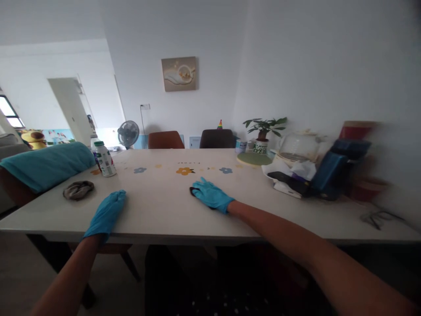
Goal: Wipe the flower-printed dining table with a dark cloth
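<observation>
Both my hands wear blue gloves. My right hand (210, 195) presses down on a dark cloth (194, 191) on the white table (158, 215). Most of that cloth is hidden under the palm; only dark edges stick out. Resting on the table's front left, my left hand (108, 213) has its fingers stretched out and holds nothing visible. Beyond it lies a crumpled brown-grey cloth (78, 190). A white bottle with a green cap (105, 160) stands farther back. Printed flowers, among them an orange one (184, 171), mark the tabletop ahead of my right hand.
On the right stand a glass pot (297, 147), a blurred dark blue object (332, 171), a white tray with tissues, and thin cables (381, 218). A potted plant (261, 145) and a round green mat (254, 159) are behind. Chairs line the far side.
</observation>
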Tool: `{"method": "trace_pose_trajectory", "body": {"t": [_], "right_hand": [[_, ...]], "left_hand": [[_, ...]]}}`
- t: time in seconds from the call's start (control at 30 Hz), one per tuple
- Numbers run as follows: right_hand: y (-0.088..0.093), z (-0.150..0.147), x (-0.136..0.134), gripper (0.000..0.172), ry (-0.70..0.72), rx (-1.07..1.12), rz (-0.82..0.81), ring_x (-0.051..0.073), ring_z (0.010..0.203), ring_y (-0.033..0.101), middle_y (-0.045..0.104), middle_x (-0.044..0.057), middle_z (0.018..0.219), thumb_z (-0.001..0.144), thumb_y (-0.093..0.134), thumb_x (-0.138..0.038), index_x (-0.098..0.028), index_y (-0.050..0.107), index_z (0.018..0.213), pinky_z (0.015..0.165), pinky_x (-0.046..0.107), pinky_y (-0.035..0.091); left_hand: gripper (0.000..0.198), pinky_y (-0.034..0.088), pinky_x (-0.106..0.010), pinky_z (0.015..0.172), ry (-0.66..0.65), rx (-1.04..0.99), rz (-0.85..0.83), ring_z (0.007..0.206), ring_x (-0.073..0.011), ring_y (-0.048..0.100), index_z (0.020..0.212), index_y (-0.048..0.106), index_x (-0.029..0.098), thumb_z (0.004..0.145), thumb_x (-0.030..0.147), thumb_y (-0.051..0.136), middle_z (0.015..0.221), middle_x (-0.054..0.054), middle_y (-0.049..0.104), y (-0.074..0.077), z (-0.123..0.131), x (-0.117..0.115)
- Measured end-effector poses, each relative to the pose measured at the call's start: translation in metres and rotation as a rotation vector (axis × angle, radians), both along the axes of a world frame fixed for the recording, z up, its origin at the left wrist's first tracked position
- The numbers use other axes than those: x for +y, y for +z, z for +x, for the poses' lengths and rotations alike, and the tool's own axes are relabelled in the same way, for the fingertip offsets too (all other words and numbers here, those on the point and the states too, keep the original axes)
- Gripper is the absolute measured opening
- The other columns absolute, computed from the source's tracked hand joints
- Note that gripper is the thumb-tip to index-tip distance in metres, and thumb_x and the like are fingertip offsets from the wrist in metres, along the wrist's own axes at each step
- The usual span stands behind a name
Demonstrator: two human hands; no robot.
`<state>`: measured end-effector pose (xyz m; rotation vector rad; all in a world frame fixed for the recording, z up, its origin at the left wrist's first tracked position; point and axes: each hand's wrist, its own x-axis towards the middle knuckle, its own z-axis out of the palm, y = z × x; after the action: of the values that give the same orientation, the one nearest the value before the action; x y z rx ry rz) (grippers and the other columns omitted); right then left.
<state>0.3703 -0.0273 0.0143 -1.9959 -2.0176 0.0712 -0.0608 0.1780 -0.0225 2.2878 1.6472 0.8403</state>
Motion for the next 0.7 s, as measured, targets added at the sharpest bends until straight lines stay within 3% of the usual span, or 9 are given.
{"method": "trace_pose_trajectory", "body": {"t": [0.17, 0.3, 0.47, 0.6, 0.7], "right_hand": [[-0.004, 0.1, -0.06, 0.062, -0.246, -0.012, -0.018, 0.045, 0.197, 0.045, 0.063, 0.019, 0.2, 0.134, 0.05, -0.052, -0.024, 0.081, 0.18, 0.16, 0.073, 0.042], [-0.006, 0.139, -0.086, 0.071, -0.442, -0.037, -0.067, 0.051, 0.202, 0.032, 0.049, 0.021, 0.209, 0.134, 0.046, -0.058, -0.022, 0.077, 0.187, 0.159, 0.081, 0.039], [-0.01, 0.141, -0.086, 0.068, -0.491, -0.054, -0.065, 0.053, 0.2, 0.035, 0.06, 0.024, 0.201, 0.134, 0.044, -0.056, -0.017, 0.081, 0.177, 0.159, 0.074, 0.04], [-0.018, 0.128, -0.071, 0.053, -0.331, -0.008, 0.007, 0.051, 0.193, 0.049, 0.076, 0.023, 0.184, 0.133, 0.053, -0.055, -0.02, 0.089, 0.152, 0.159, 0.071, 0.04], [-0.023, 0.114, -0.05, 0.048, -0.183, 0.025, 0.017, 0.05, 0.191, 0.052, 0.078, 0.024, 0.181, 0.133, 0.057, -0.056, -0.022, 0.089, 0.145, 0.16, 0.07, 0.04]], "left_hand": [[0.066, 0.046, -0.056, 0.159, 0.01, -0.02, -0.048, 0.178, -0.0372, 0.071, 0.17, 0.08, 0.005, 0.118, 0.028, 0.047, 0.183, -0.024, 0.076, 0.009, -0.001, -0.011], [0.069, 0.043, -0.055, 0.161, 0.014, -0.017, -0.078, 0.182, -0.0369, 0.067, 0.176, 0.075, 0.001, 0.12, 0.029, 0.045, 0.188, -0.026, 0.072, 0.014, 0.0, -0.016], [0.073, 0.037, -0.05, 0.163, -0.002, -0.002, -0.116, 0.185, -0.0351, 0.062, 0.18, 0.069, -0.005, 0.124, 0.031, 0.04, 0.194, -0.026, 0.067, 0.019, 0.0, -0.019], [0.075, 0.039, -0.052, 0.162, -0.007, -0.001, -0.11, 0.184, -0.0361, 0.063, 0.18, 0.07, -0.004, 0.123, 0.034, 0.041, 0.192, -0.023, 0.07, 0.015, -0.007, -0.015], [0.08, 0.044, -0.053, 0.16, -0.027, 0.011, -0.054, 0.18, -0.0365, 0.068, 0.178, 0.071, -0.005, 0.119, 0.039, 0.037, 0.188, -0.025, 0.073, 0.005, -0.017, -0.006]]}}
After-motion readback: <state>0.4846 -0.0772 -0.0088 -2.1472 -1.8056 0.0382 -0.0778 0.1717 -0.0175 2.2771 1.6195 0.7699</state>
